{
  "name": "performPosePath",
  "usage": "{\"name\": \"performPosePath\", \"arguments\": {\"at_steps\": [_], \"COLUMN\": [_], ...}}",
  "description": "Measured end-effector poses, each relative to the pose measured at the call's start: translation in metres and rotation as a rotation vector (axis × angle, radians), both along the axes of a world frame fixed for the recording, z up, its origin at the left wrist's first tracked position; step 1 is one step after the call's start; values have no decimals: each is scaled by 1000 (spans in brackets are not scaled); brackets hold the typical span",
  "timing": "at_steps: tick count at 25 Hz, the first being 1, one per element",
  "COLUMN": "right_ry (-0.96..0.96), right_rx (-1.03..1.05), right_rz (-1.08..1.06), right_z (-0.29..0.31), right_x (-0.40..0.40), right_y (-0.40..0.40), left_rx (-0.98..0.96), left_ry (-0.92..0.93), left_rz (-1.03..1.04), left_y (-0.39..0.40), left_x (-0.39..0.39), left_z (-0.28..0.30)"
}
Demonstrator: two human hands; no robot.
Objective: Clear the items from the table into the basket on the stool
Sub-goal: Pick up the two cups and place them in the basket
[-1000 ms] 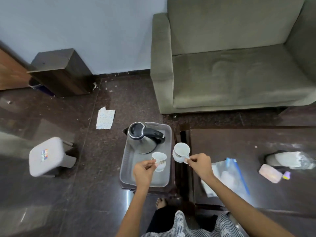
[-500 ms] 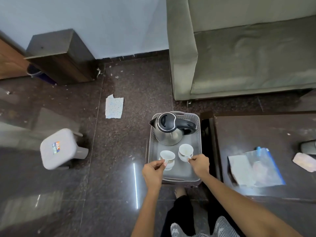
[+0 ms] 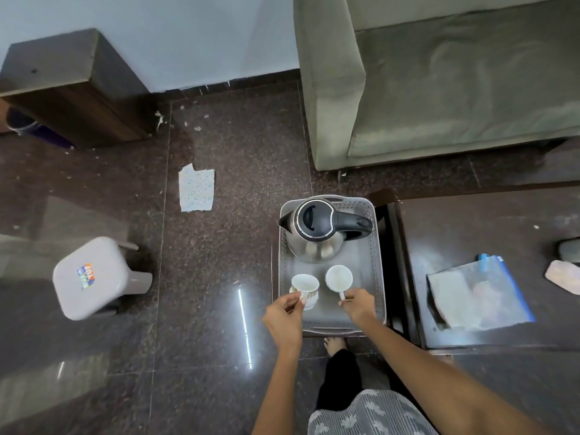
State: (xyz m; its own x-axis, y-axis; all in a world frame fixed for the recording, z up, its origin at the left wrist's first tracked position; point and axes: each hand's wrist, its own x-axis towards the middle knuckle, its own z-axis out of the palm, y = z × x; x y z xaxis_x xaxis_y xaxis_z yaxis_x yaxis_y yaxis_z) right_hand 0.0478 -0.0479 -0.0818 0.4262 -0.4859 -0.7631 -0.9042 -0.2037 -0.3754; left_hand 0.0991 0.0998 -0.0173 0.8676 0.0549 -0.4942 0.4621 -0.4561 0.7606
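A grey perforated basket (image 3: 373, 262) stands beside the dark table (image 3: 464, 233). Inside it at the back is a steel kettle (image 3: 317, 233) with a black lid and handle. In front of the kettle stand two white cups side by side. My left hand (image 3: 284, 315) pinches the handle of the left cup (image 3: 305, 285). My right hand (image 3: 359, 304) pinches the handle of the right cup (image 3: 338, 277). Both cups are upright and low in the basket. On the table lie a clear zip bag (image 3: 477, 293) with a blue edge and a pink item (image 3: 563, 276).
A small grey plastic stool (image 3: 91, 277) stands on the floor to the left. A paper scrap (image 3: 196, 191) lies on the dark tiles. A green sofa (image 3: 439, 83) is behind the table, a wooden cabinet (image 3: 72, 86) at the far left. My foot (image 3: 335, 345) is under the basket's front.
My right hand carried its cup from above the table edge into the basket, beside the left cup. Both cups came down in front of the kettle. The view shifted left and lower.
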Motion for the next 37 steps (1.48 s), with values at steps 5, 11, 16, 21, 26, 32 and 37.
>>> {"name": "performPosePath", "arguments": {"at_steps": [5, 11, 16, 21, 26, 32, 37], "right_ry": [-21, -84, -88, -99, -105, -98, -110], "right_rx": [8, 63, 51, 38, 41, 15, 21], "right_rz": [-39, -289, -284, -245, -245, -238, -245], "right_z": [-9, -24, -29, -34, -37, -38, -38], "right_x": [1, 4, 4, 4, 14, 22, 22], "right_y": [-5, -10, -12, -13, -12, -9, -4], "left_rx": [-11, 45, 206, 206, 208, 238, 275], "left_ry": [4, 75, 160, 144, 143, 95, 50], "left_rz": [-14, 46, -101, -49, 0, 55, 68], "left_y": [-12, -6, -7, -19, -26, -28, -26], "left_x": [4, -7, -5, 12, 10, 13, 8], "left_z": [-34, -62, -65, -67, -69, -68, -63]}}
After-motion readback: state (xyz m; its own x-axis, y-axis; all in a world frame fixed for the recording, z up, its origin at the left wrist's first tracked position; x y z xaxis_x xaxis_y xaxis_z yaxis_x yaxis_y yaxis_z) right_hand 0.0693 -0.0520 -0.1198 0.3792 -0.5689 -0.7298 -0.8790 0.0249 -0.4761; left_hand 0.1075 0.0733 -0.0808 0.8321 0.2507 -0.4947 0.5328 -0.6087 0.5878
